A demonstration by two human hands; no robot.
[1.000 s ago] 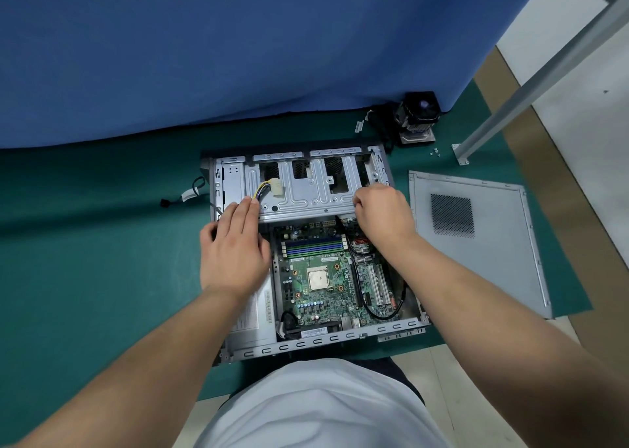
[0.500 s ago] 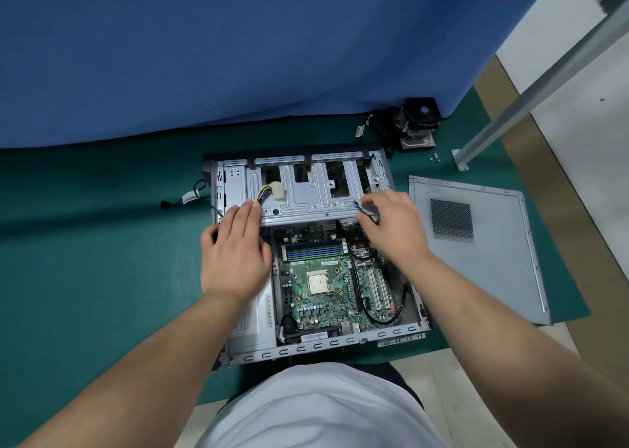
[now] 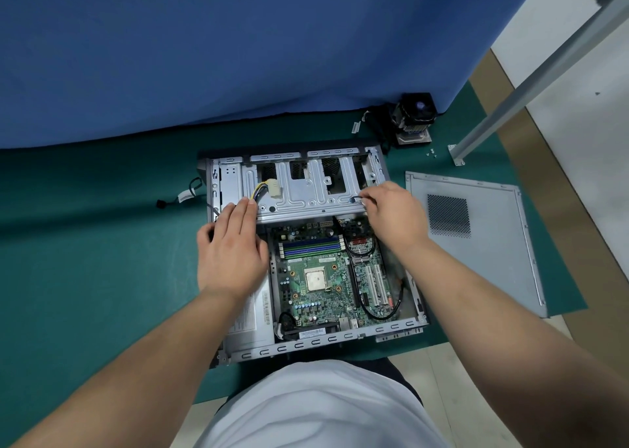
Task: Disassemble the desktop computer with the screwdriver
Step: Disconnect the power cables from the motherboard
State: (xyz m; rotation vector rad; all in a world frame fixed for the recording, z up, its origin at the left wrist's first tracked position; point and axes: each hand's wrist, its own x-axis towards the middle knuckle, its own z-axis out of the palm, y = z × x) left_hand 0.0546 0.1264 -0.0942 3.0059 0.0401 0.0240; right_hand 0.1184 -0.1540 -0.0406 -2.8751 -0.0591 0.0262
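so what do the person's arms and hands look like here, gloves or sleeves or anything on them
Both are bare: the left hand and right hand wear no gloves, rings or watch that can be seen, and both forearms are uncovered with no sleeve in view. The only clothing visible is a white shirt at the bottom of the frame.

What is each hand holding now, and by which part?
The right hand pinches something small at the drive cage; what it is cannot be told. The left hand rests flat, holding nothing.

A blue curtain (image 3: 238,56) hangs behind a green mat (image 3: 85,260); white wall (image 3: 578,134) right.
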